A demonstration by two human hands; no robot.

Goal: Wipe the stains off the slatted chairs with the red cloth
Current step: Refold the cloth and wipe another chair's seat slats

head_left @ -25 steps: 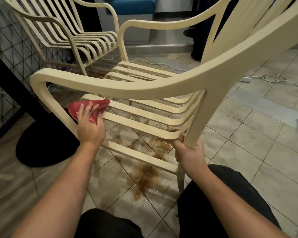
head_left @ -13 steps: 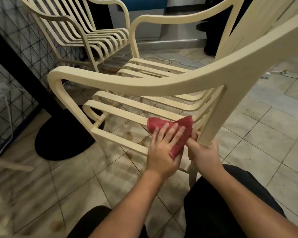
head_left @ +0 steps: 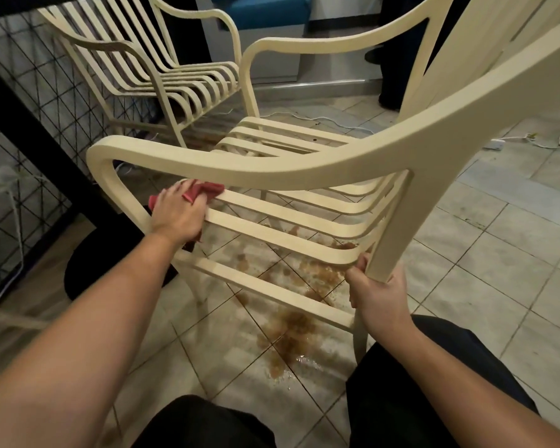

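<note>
L hand [head_left: 178, 215] presses cloth [head_left: 209, 189] w/ flat fingers on chair [head_left: 272, 169] seat slats, front end. R hand [head_left: 379, 295] grips chair's arm post. Brown stains [head_left: 291, 321] on floor [head_left: 498, 286] below.

Cream slatted chair [head_left: 304, 169] – red cloth [head_left: 204, 190] – brown-stained grey tiles [head_left: 291, 331].

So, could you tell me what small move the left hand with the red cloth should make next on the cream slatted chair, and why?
Probably slide the red cloth along the seat slat toward the backrest: the left hand presses it at the slat's front end, and the right hand grips the rear post of the cream slatted chair, steadying it.
</note>
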